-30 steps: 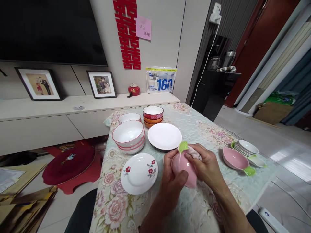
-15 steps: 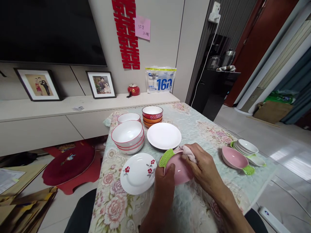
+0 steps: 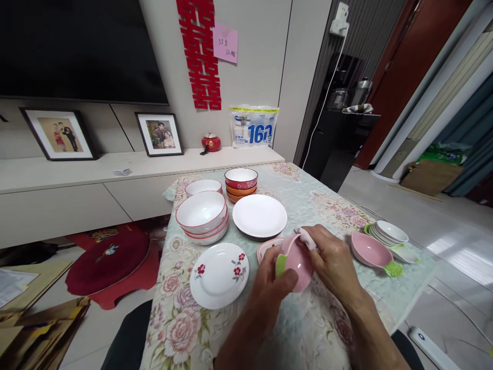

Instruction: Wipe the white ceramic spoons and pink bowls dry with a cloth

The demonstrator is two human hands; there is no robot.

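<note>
A pink bowl [image 3: 300, 264] with a green leaf-shaped handle is held tilted above the table, its outside turned partly toward me. My left hand [image 3: 271, 280] grips it at the green handle, thumb across the outside. Pinched in my right hand [image 3: 331, 254] is a pale pink cloth [image 3: 307, 239], pressed against the bowl's far rim. Under and behind the bowl lies a pink-rimmed dish [image 3: 265, 247], partly hidden by my left hand. A white plate with red flowers [image 3: 219, 277] lies left of my hands. Just beyond them is a stack of white plates [image 3: 260, 216].
White bowls with red rims [image 3: 202, 213] stand stacked at left, with red and orange bowls [image 3: 241, 180] behind. Another pink bowl [image 3: 372, 250] sits at right beside small white bowls [image 3: 392, 231]. A flowered cloth [image 3: 181, 329] covers the table. A red stool [image 3: 110, 262] stands left.
The pink bowl has been turned and tipped up, its green handle swinging nearer me. Its shift uncovers part of the pink-rimmed dish. The right hand with the cloth has moved slightly right.
</note>
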